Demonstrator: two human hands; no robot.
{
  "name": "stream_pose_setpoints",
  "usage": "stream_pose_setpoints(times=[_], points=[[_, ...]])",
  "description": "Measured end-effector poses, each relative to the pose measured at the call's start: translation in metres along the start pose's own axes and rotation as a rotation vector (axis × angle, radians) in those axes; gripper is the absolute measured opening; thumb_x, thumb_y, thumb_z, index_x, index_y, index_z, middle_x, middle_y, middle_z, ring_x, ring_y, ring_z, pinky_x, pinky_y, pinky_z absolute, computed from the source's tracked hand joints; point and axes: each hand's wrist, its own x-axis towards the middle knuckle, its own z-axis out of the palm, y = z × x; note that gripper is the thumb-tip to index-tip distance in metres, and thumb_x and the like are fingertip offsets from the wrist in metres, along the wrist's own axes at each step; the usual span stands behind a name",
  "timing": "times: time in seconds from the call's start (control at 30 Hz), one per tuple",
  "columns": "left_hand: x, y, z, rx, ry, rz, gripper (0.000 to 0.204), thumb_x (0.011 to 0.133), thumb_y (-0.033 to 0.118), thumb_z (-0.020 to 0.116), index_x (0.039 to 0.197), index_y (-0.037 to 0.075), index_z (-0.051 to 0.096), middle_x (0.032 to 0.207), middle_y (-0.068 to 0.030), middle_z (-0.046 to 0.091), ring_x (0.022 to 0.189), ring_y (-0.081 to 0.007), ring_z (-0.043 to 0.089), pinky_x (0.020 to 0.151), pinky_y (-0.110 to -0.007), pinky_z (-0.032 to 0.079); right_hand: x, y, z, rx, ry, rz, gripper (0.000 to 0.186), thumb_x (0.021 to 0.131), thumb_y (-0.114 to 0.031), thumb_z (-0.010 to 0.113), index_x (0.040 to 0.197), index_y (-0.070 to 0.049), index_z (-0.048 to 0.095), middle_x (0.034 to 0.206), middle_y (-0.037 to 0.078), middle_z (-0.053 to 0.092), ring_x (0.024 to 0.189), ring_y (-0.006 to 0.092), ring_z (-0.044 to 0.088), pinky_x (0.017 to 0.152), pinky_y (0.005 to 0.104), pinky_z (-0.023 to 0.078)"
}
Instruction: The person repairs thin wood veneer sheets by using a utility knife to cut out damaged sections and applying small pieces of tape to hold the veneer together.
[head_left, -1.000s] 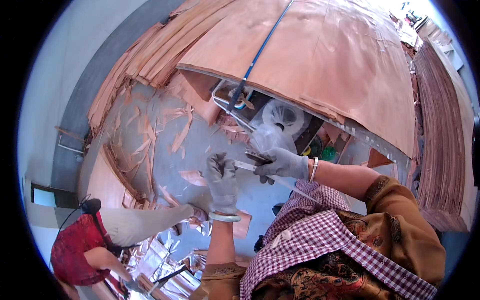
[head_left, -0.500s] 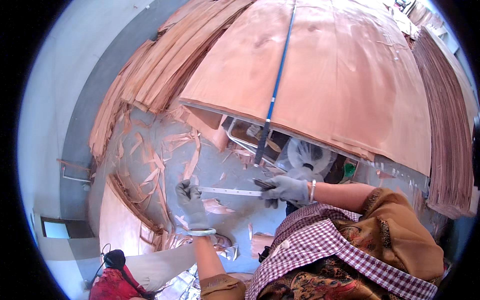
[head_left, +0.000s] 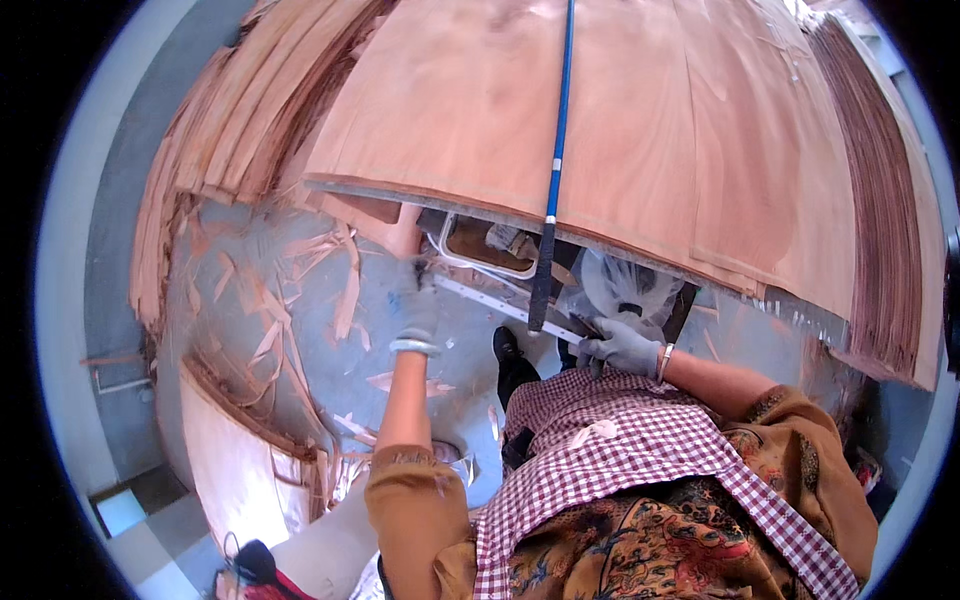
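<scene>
A narrow white tape strip (head_left: pixel 500 302) with a row of small dark dots runs taut between my gloved hands. My left hand (head_left: pixel 417 305), smeared by motion, is at the strip's upper left end, its fingertips closed there. My right hand (head_left: pixel 628 348), in a grey glove, closes round the other end near my apron. A small dark tool (head_left: pixel 585 325) also shows at its fingers; its kind cannot be made out. Just above the strip hangs the black grip of a blue pole (head_left: pixel 560 135), which lies across the wide stack of wood veneer sheets (head_left: pixel 440 110).
Under the stack's near edge are a white-rimmed tray (head_left: pixel 490 262) and a clear plastic bag (head_left: pixel 628 285). Veneer scraps (head_left: pixel 345 295) litter the floor at left. More veneer stacks stand at far left (head_left: pixel 240 110) and right (head_left: pixel 885 200). A curved veneer piece (head_left: pixel 230 450) is at lower left.
My left hand has moved up and away with its end of the strip, which now slants down to the right. My right hand has shifted right. The view has tilted and shifted.
</scene>
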Motion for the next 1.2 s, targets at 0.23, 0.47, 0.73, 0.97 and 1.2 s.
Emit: stream_pose_setpoints(times=[0.23, 0.47, 0.73, 0.97, 1.2], points=[[0.052, -0.023, 0.081, 0.758, -0.422, 0.459, 0.028, 0.082, 0.013, 0.052, 0.109, 0.008, 0.058, 0.103, -0.011, 0.063, 0.095, -0.0327, 0.06, 0.078, -0.047, 0.046, 0.005, -0.015, 0.006, 0.099, 0.256, 0.194, 0.018, 0.092, -0.018, 0.055, 0.099, -0.001, 0.057, 0.082, 0.008, 0.063, 0.065, 0.0138, 0.06, 0.057, 0.0264, 0.05], [0.002, -0.022, 0.105, 0.832, -0.971, 0.375, 0.054, 0.092, 0.03, 0.038, 0.144, 0.017, 0.03, 0.152, -0.0034, 0.022, 0.139, -0.025, 0.021, 0.113, -0.047, 0.018, -0.009, 0.036, 0.016, 0.156, 0.293, 0.096, 0.028, 0.089, -0.018, 0.059, 0.111, -0.001, 0.054, 0.082, 0.004, 0.061, 0.069, 0.0124, 0.059, 0.059, 0.0277, 0.05], [-0.073, 0.008, 0.029, -0.048, -0.332, -0.313, 0.03, 0.081, 0.003, 0.053, 0.111, -0.003, 0.056, 0.106, -0.0208, 0.06, 0.1, -0.0316, 0.056, 0.091, -0.037, 0.043, -0.069, 0.09, -0.017, 0.019, 0.191, 0.328, 0.018, 0.087, -0.016, 0.062, 0.092, 0.001, 0.06, 0.078, 0.007, 0.062, 0.067, 0.0147, 0.059, 0.059, 0.0291, 0.05], [-0.065, 0.078, -0.066, 0.206, -0.412, -0.277, 0.012, 0.077, -0.001, 0.059, 0.089, -0.001, 0.058, 0.082, -0.0109, 0.063, 0.075, -0.0216, 0.06, 0.07, -0.034, 0.047, -0.112, 0.064, -0.049, -1.103, 0.148, 0.06, 0.024, 0.086, -0.027, 0.063, 0.1, -0.006, 0.063, 0.076, 0.011, 0.064, 0.073, 0.0159, 0.063, 0.063, 0.0345, 0.049], [-0.079, 0.31, -0.022, -0.505, -1.282, -0.348, 0.041, 0.087, 0.009, 0.061, 0.127, 0.008, 0.052, 0.123, -0.0144, 0.054, 0.115, -0.0195, 0.049, 0.102, -0.033, 0.035, -0.198, -0.016, -0.075, 0.065, -0.199, -0.433, 0.036, 0.089, -0.008, 0.059, 0.123, -0.001, 0.054, 0.12, 0.006, 0.057, 0.113, 0.0139, 0.048, 0.098, 0.0301, 0.038]])
